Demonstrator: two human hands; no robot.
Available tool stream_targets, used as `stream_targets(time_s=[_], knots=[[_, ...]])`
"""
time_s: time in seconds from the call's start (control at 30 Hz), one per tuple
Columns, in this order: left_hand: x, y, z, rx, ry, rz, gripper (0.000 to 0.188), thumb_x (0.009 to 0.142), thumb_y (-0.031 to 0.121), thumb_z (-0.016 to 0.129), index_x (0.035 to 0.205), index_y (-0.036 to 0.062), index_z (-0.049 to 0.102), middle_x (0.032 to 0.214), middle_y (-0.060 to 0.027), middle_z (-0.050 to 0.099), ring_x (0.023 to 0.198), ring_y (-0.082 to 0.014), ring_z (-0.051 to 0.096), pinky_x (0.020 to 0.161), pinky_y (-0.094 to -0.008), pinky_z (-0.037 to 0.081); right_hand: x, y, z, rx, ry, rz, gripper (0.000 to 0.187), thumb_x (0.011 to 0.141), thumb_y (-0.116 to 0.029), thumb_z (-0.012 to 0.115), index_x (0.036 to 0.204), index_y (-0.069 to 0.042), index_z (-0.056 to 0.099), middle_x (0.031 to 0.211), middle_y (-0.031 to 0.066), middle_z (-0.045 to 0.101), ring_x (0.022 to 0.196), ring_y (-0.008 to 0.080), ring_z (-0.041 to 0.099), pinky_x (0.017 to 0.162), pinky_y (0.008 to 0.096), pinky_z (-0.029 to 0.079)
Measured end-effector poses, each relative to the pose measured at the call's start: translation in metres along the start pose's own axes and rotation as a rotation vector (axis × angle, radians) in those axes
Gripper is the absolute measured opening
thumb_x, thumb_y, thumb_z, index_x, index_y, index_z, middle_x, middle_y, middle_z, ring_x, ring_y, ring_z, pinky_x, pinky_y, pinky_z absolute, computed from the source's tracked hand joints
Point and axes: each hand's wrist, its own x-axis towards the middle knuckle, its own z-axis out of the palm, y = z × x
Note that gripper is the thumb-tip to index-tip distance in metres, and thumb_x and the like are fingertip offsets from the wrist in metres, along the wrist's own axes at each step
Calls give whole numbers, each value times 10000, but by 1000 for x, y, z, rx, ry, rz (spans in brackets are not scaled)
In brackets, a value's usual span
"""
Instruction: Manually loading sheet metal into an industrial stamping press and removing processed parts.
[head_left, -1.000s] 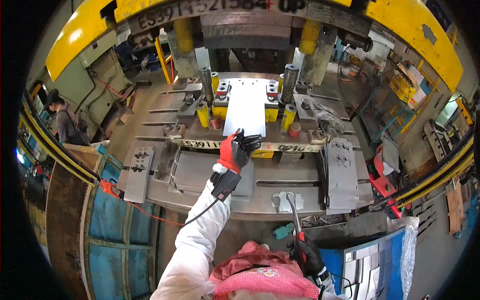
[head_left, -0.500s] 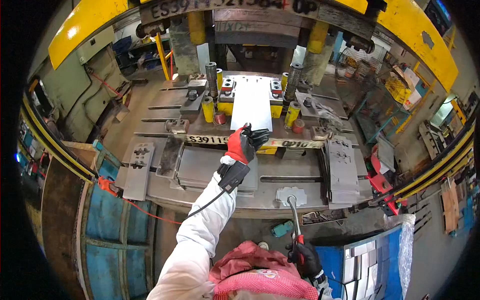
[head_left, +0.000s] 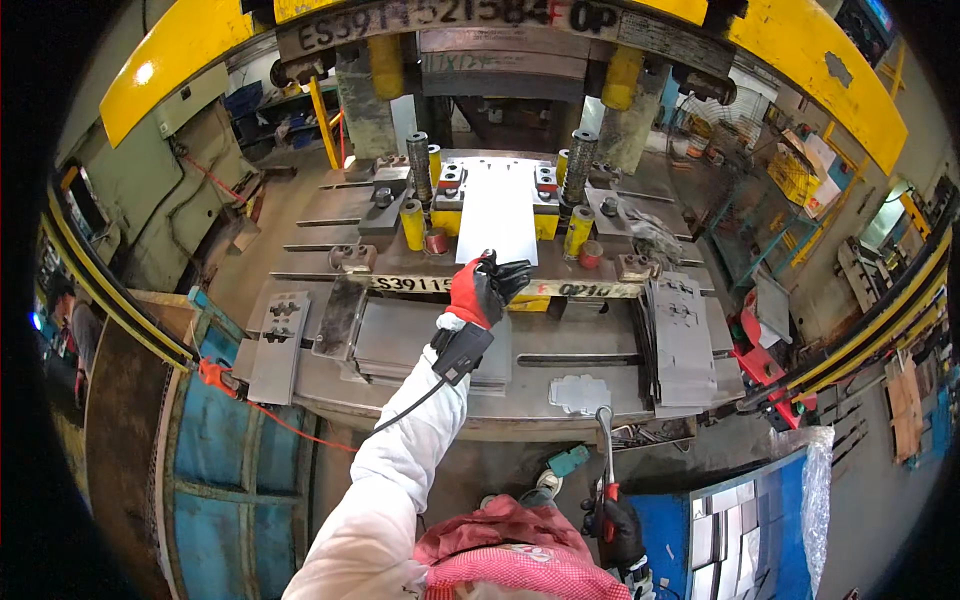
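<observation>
My left hand [head_left: 482, 290], in a red and black glove, is at the near edge of a long bright metal sheet [head_left: 498, 215]. Its fingers are bent closed against that edge, and the sheet extends back into the lower die of a press. Low on the right, my right hand [head_left: 617, 530] in a black glove is wrapped round red-handled tongs [head_left: 608, 460]. Their long metal end points away from me, with the curved tip just off the press bed's front edge. Left of the tip, a small notched metal plate [head_left: 580, 393] lies flat on the bed.
Flat sheets [head_left: 430, 340] are stacked before the die, and cut plates [head_left: 685, 345] stand piled at the right. More plates [head_left: 280, 340] lie left. Guide posts [head_left: 580, 165] flank the die, beneath the upper press block [head_left: 450, 30]. A blue bin [head_left: 665, 540] with metal pieces is beside my right hand.
The tongs' tip has moved from over the small notched plate to the right and nearer me, leaving the plate on the bed. My left hand stays at the sheet's edge.
</observation>
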Motion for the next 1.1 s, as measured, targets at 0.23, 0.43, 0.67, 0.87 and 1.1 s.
stream_targets(time_s=[0.23,0.43,0.67,0.87,1.1], knots=[[1,-2,0,-14,-3,16,391,905,300,431,1040,-60,500,969,-235,603,803,-303,626,728,-366,528,-2,2,-1,4,16,1,377,843,-328,515,1064,-23,495,895,111,604,666,176,572,585,312,463],[3,-4,-1,-30,-27,32,380,907,294,428,1037,-56,501,948,-232,610,792,-290,631,709,-355,533,-4,-10,8,-63,40,62,356,843,-309,505,1033,-9,503,835,104,603,629,176,565,577,308,463],[0,-2,0,-85,-13,-33,367,908,273,418,1053,-55,497,957,-223,602,767,-280,623,698,-349,533,0,-10,11,-138,9,110,334,852,-286,485,919,27,579,677,87,591,582,168,558,556,293,466],[-4,0,5,-102,-12,-18,361,908,270,415,1049,-50,502,939,-221,608,749,-280,623,692,-352,531,3,-15,14,-98,-41,102,308,871,-277,478,1040,-22,507,844,76,582,645,139,555,602,274,468],[-2,-1,2,-28,-17,-11,365,908,273,420,1044,-57,501,948,-229,604,780,-292,622,692,-352,531,6,-9,10,-52,-27,110,332,862,-270,483,1083,-22,487,875,97,603,649,162,569,601,296,480]])
